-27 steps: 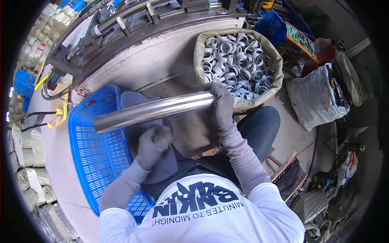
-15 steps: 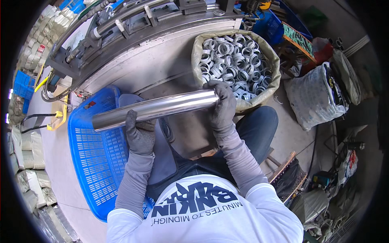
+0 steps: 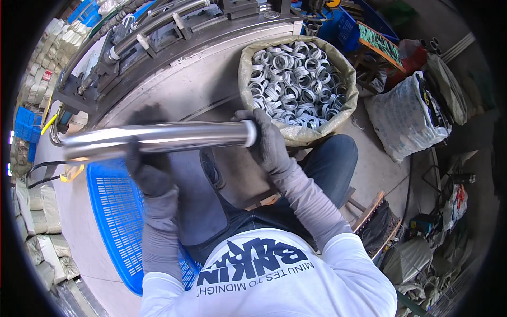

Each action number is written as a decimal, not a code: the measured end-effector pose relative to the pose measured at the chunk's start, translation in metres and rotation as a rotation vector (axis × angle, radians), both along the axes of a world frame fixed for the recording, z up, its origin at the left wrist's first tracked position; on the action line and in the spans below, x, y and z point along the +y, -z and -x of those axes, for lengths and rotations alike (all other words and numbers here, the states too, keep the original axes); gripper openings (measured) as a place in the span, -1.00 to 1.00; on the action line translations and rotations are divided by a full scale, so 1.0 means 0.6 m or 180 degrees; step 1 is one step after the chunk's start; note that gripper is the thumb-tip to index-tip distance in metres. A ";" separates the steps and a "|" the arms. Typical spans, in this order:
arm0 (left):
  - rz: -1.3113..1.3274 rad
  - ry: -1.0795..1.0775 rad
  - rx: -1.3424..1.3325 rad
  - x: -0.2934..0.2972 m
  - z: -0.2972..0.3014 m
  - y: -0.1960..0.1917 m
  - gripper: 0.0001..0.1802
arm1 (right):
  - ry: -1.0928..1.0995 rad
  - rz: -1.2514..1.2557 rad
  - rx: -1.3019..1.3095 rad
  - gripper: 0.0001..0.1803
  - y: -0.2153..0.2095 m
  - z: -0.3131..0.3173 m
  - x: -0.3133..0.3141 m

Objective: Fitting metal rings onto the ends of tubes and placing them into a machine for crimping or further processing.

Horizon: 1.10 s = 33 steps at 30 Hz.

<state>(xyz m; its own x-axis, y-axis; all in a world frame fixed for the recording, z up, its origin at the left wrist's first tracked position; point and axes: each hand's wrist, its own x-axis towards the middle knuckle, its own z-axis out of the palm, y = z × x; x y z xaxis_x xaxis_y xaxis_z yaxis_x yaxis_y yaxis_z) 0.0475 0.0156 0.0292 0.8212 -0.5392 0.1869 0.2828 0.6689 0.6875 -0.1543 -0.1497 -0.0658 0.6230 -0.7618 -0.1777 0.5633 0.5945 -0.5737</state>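
A shiny metal tube (image 3: 195, 136) lies nearly level across the space before me, its left part smeared by motion. My left hand (image 3: 153, 174), in a dark grey glove, grips it around the middle, thumb in front and fingers behind. At the tube's right end, my gloved right hand (image 3: 270, 145) is closed about the end, where a pale band shows. Just beyond that hand stands a woven sack (image 3: 351, 84) heaped with grey rings (image 3: 309, 79). Beneath the tube's left part is a blue plastic basket (image 3: 113, 222).
A dark metal machine bench (image 3: 200, 39) with rods runs along the far left. A filled white sack (image 3: 398, 119) stands at the right. Stacked wrapped bundles (image 3: 45, 211) line the left side. A wooden-framed seat (image 3: 383, 227) is close by my right leg.
Both hands have carried the tube to the left, its left end now past the basket toward the bench. The view has shifted slightly.
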 end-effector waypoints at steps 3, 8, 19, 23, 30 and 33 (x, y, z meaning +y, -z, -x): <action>-0.0373 -0.0089 -0.1243 0.012 -0.015 -0.132 -0.40 | 0.0291 0.2993 0.2717 -0.44 -0.024 0.038 -0.099; -0.3193 0.0227 -0.3711 0.022 -0.018 -0.118 -0.51 | -0.0026 0.3288 0.4815 -0.41 0.038 0.096 -0.290; -0.4012 -0.0131 -0.5803 -0.022 0.010 0.050 -0.48 | -0.0732 0.4515 0.5826 -0.67 0.150 0.060 -0.307; -0.3986 -0.0175 -0.5555 -0.008 0.012 0.038 -0.47 | 0.0994 0.4937 0.3501 -0.55 0.078 0.065 -0.236; -0.3715 -0.0240 -0.5539 -0.006 0.016 0.033 -0.47 | 0.1246 0.4863 0.2593 -0.18 -0.060 0.071 -0.077; -0.3585 -0.0243 -0.5528 -0.004 0.016 0.031 -0.47 | 0.0894 0.4689 0.2482 -0.13 -0.077 0.073 -0.060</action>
<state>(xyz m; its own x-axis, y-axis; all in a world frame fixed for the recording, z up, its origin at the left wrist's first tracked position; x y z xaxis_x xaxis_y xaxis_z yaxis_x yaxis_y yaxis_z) 0.0381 0.0129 0.0103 0.2146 -0.9274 0.3064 -0.9702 -0.1663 0.1764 -0.1979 -0.1855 -0.0195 0.5624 -0.6122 0.5558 -0.1134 -0.7229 -0.6816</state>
